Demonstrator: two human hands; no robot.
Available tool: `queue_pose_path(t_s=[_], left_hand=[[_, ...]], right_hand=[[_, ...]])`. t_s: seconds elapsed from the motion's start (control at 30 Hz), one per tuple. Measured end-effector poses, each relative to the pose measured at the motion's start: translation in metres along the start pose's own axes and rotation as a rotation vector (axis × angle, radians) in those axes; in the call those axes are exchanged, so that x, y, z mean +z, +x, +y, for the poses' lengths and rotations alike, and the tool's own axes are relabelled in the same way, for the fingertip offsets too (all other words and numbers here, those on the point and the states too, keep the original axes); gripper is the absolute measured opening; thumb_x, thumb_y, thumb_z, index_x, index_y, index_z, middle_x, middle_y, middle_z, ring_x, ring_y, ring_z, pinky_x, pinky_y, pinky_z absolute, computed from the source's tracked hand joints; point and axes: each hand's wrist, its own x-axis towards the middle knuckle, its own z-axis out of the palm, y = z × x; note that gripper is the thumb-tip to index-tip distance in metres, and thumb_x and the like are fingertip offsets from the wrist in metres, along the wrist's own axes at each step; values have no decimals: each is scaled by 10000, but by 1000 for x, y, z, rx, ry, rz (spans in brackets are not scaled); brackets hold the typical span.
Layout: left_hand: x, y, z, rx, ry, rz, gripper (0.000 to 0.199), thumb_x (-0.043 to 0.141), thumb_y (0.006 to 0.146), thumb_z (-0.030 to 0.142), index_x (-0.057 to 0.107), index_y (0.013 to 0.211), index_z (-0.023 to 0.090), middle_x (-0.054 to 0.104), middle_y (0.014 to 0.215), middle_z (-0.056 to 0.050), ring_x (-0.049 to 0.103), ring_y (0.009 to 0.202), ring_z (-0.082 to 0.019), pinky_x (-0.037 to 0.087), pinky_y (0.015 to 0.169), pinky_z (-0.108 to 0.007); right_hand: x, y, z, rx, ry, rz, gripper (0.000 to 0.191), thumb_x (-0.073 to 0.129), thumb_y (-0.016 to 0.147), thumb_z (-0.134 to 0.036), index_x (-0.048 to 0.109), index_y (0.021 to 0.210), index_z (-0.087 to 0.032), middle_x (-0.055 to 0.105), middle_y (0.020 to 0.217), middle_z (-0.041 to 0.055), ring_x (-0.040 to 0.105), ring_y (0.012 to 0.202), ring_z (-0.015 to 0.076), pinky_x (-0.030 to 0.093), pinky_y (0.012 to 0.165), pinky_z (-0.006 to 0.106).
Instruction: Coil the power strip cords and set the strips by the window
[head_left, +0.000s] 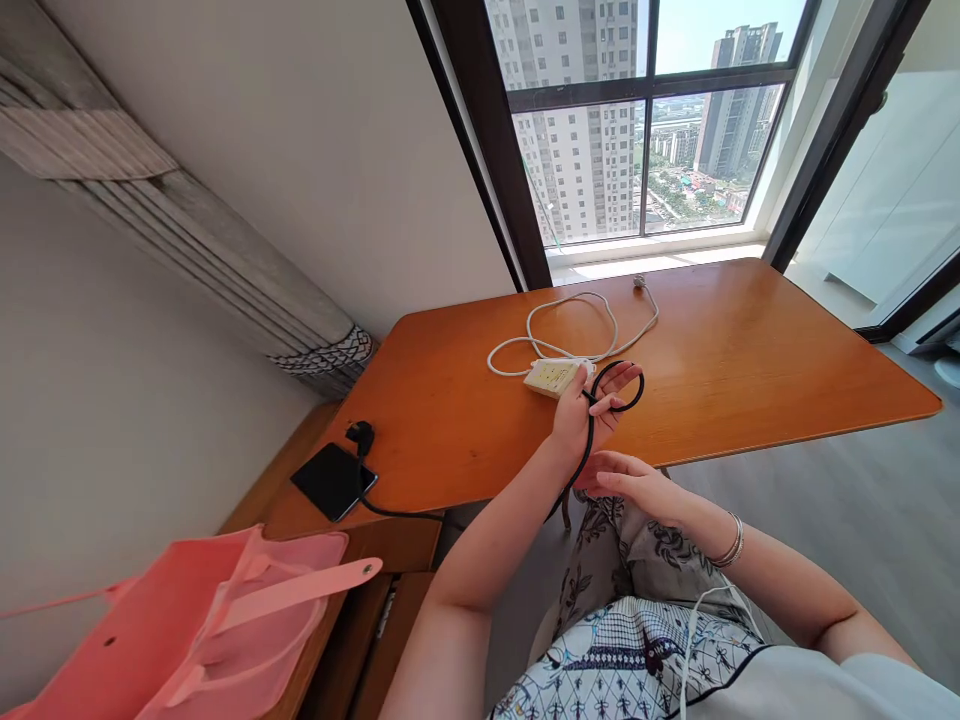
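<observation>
My left hand is over the near side of the orange-brown table, closed around a black power cord. Part of the cord makes a loop beyond the fingers, and another stretch drops past my wrist. Just below, my right hand has its fingers extended close to the hanging cord; its fingertips are partly hidden. The cord's black plug lies at the table's left end. Right behind my left hand rests a white power strip, its far end partly covered by the hand.
A white cable curls behind the strip to its plug. A black tablet-like slab lies at the table's left end. A pink bag stands lower left. The table meets a window ledge behind.
</observation>
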Motion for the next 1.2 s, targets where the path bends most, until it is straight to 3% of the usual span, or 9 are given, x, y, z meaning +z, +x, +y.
queue_pose_path(t_s=[0.17, 0.3, 0.4, 0.5, 0.6, 0.7, 0.83, 1.0, 1.2], left_hand=[[-7, 7, -12, -33, -45, 31, 540, 251, 1074, 379, 674, 1232, 82, 746, 1169, -209, 303, 331, 2, 527, 538, -182], [-6, 14, -11, -21, -45, 49, 526, 279, 1068, 382, 655, 1269, 75, 748, 1155, -207, 327, 341, -8, 535, 557, -196], [-6, 17, -8, -11, -42, 63, 507, 301, 1064, 366, 647, 1282, 67, 753, 1131, -204, 349, 345, -14, 534, 560, -201], [-6, 19, -2, -27, -46, 80, 466, 337, 1053, 324, 633, 1300, 62, 753, 1128, -198, 412, 372, -21, 539, 572, -197], [-9, 19, 1, -58, -77, 77, 433, 360, 1030, 257, 618, 1306, 44, 758, 1110, -189, 480, 413, -36, 546, 586, -193], [-14, 21, -1, -99, -118, 124, 430, 358, 978, 160, 615, 1290, 13, 770, 1041, -177, 509, 430, -51, 542, 575, -189], [-21, 25, -8, -95, -132, 249, 416, 370, 850, 29, 669, 1137, -9, 763, 877, -153, 532, 448, -58, 528, 560, -167], [-17, 25, -6, -72, -101, 270, 327, 353, 928, 50, 673, 861, 27, 665, 705, -94, 388, 357, -1, 525, 548, -125], [0, 12, 15, -4, -91, 164, 412, 334, 1022, 88, 577, 690, 114, 393, 538, 55, 230, 308, 20, 349, 385, -76]], right_hand=[[20, -2, 40, 105, -32, -216, 716, 820, 679, -663, 626, 1209, -221, 587, 1423, 120, 536, 1345, 253, 366, 1158, 430], [36, 5, 65, 18, -43, -191, 674, 734, 733, -726, 571, 1154, -226, 614, 1359, 115, 562, 1294, 227, 405, 1127, 416], [38, 3, 64, -87, -128, -130, 519, 577, 864, -732, 569, 962, -222, 692, 1100, 79, 632, 1138, 207, 428, 1099, 414], [28, -4, 53, -103, -123, -86, 467, 527, 916, -698, 503, 860, -235, 635, 813, 6, 670, 848, 169, 510, 961, 395], [10, -9, 40, -165, -31, 124, 488, 609, 853, -709, 479, 846, -239, 437, 621, -86, 465, 516, 90, 523, 655, 298], [-11, -15, 22, -221, -29, 354, 506, 714, 759, -687, 514, 845, -230, 323, 575, -110, 273, 455, 62, 364, 456, 225], [-38, -34, -19, -219, -224, 495, 506, 709, 737, -685, 544, 780, -208, 342, 566, -92, 253, 439, 53, 239, 412, 222], [-65, -74, -95, -330, -878, 652, 417, 636, 847, -599, 680, 879, -186, 613, 715, 17, 505, 601, 124, 392, 547, 256], [-74, -104, -173, -421, -1574, 922, 349, 595, 884, -534, 735, 1032, -251, 683, 732, 25, 602, 604, 166, 401, 547, 278]])
